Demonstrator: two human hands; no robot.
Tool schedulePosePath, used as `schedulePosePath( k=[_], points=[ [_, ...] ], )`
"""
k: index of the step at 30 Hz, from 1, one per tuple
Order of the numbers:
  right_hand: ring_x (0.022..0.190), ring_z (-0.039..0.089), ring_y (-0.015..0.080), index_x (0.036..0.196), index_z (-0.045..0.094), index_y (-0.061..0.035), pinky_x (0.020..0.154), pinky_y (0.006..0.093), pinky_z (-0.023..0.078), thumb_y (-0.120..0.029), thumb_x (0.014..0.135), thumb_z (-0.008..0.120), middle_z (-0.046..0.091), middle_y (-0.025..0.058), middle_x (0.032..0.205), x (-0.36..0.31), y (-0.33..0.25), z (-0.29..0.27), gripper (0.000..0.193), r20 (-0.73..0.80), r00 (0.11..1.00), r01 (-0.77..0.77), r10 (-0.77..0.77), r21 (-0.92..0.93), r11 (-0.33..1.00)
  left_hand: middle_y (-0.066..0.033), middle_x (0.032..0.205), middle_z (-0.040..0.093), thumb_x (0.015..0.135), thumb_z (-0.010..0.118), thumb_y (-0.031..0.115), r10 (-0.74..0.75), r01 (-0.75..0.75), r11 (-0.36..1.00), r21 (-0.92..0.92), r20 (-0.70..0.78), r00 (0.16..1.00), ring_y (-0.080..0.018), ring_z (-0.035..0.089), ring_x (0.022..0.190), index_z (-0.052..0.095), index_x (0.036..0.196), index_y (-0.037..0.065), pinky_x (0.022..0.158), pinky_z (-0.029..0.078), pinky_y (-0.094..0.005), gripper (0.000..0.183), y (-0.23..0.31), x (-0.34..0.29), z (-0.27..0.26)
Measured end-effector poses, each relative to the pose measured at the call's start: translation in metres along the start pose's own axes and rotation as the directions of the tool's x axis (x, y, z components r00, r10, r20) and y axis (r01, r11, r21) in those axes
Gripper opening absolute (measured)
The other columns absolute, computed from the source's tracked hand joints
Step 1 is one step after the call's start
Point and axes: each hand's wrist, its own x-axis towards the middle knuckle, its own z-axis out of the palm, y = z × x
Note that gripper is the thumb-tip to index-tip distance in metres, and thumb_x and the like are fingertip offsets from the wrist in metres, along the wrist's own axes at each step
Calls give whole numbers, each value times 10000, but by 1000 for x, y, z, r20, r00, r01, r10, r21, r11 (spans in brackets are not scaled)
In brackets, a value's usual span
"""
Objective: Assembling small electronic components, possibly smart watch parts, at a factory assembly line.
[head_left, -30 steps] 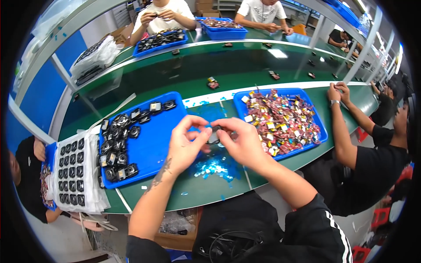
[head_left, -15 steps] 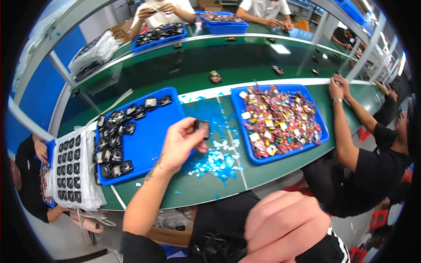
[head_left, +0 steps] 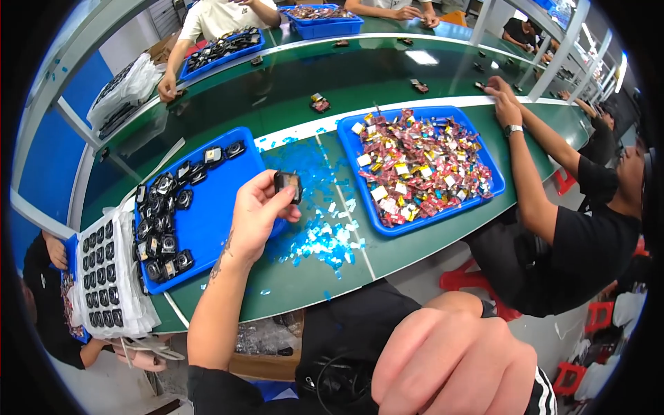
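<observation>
My left hand (head_left: pixel 257 211) is raised over the green table between two blue trays. Its thumb and fingers pinch a small black square housing (head_left: pixel 288 187) with a paler inner face. Close to the camera, at the lower right, is my right hand (head_left: pixel 453 356), curled with its knuckles toward me; its fingertips are hidden, so what it holds, if anything, cannot be made out. Black housings (head_left: pixel 160 207) line the left and far sides of the left tray (head_left: pixel 214 228). The right tray (head_left: pixel 389 230) is heaped with small red, yellow and white parts (head_left: pixel 422 169).
Blue and white film scraps (head_left: pixel 325 238) litter the table (head_left: pixel 277 301) between the trays. A white sheet stack (head_left: pixel 102 277) carries rows of black housings at far left. Across the green conveyor (head_left: pixel 277 90), where scattered parts lie, co-workers sit. Another co-worker's arm (head_left: pixel 529 166) is at right.
The whole view has shifted, so the trays sit further left and higher. My left hand still pinches the black housing. Across the conveyor, a co-worker has lowered a hand to its edge.
</observation>
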Motion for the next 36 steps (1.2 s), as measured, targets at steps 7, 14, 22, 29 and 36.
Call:
schedulePosePath(
  k=[7, 14, 22, 29, 36],
  points=[
    [550, 592, 242, 793, 648, 22, 488, 344, 478, -158, 863, 644, 624, 146, 741, 14, -21, -20, 193, 174, 970, 206, -172, -202, 958, -58, 807, 613, 908, 606, 117, -26, 24, 999, -33, -75, 997, -148, 634, 672, 555, 968, 27, 610, 541, -266, 119, 2, -9, -2],
    [776, 618, 177, 1063, 611, 55, 713, 286, 491, -69, 909, 596, 620, 109, 853, -61, -62, -171, 197, -554, 798, -590, -238, -799, -115, -112, 954, 640, 918, 589, 89, -68, 58, 966, -250, -32, 997, -201, 686, 748, 518, 1035, 14, 664, 598, -299, 155, 6, -5, 0],
    [857, 642, 212, 924, 690, 27, 806, 324, 492, -124, 794, 727, 673, 135, 880, -108, -87, -228, 203, -747, 665, -721, 9, -645, -254, -154, 994, 646, 941, 559, 90, -85, 74, 972, -222, -40, 996, -194, 688, 728, 495, 1126, 4, 642, 597, -284, 214, 9, -4, 7],
    [742, 663, 191, 920, 684, -1, 692, 298, 509, -75, 831, 683, 674, 124, 830, -93, -77, -226, 116, -708, 701, -702, -87, -664, -258, -150, 1051, 620, 961, 507, 98, -41, 31, 982, -186, -54, 998, -176, 670, 753, 433, 1313, 55, 671, 581, -291, 362, 8, -5, 7],
    [708, 622, 85, 989, 662, 13, 639, 216, 484, -4, 870, 639, 661, 41, 810, -39, -36, -197, 122, -651, 758, -651, 48, -749, 126, -69, 1046, 580, 989, 502, 196, 80, -81, 995, 59, 24, 997, -127, 613, 798, 621, 1141, 9, 682, 549, -263, 269, 1, -9, 7]
  ],
)
